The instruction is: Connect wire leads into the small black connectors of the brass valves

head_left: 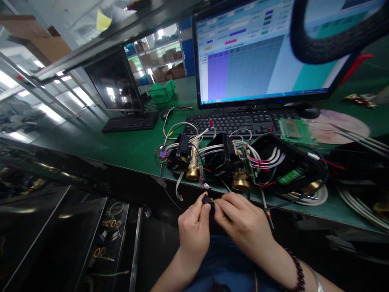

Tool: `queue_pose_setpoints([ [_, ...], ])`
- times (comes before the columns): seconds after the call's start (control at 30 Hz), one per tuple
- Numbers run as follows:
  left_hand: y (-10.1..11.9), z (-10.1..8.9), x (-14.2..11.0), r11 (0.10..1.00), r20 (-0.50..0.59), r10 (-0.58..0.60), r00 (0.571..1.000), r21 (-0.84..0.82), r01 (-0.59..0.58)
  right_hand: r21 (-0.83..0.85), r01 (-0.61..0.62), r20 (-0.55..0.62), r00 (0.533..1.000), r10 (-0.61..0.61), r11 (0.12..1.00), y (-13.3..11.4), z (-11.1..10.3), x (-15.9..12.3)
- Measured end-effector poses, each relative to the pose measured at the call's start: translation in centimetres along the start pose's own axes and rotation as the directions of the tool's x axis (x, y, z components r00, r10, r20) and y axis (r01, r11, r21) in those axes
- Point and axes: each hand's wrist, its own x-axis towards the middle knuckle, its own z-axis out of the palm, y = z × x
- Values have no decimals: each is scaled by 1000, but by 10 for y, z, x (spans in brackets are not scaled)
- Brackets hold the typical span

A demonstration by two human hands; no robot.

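My left hand [194, 229] and my right hand [243, 221] meet just below the bench's front edge. Both pinch a small black connector [208, 200] between their fingertips. Thin wires run up from it to the assemblies on the bench. Right above the hands sit two black housings with brass fittings [192, 172], the left one [182, 156] and the middle one [226, 156], tangled in white, red and black wires. A third open black housing [285, 166] with a green circuit board lies to the right.
A lit monitor [261, 52] and a black keyboard [237, 121] stand behind the assemblies on the green bench [127, 146]. A dark monitor [114, 81] with a second keyboard sits to the left. A green bin [162, 92] is at the back. Metal trays with parts [106, 239] lie lower left.
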Motion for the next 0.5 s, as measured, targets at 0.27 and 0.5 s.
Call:
queue_pose_setpoints([
  [0.27,-5,2,-2,999,-5,-7,1000,36,7,-109,85,36,996,-81,990,-2,8,1],
  [0.5,-23,-29,21,695,232,-506,831,-461,552,-21,244,194,952,-235,970,40,-57,60],
])
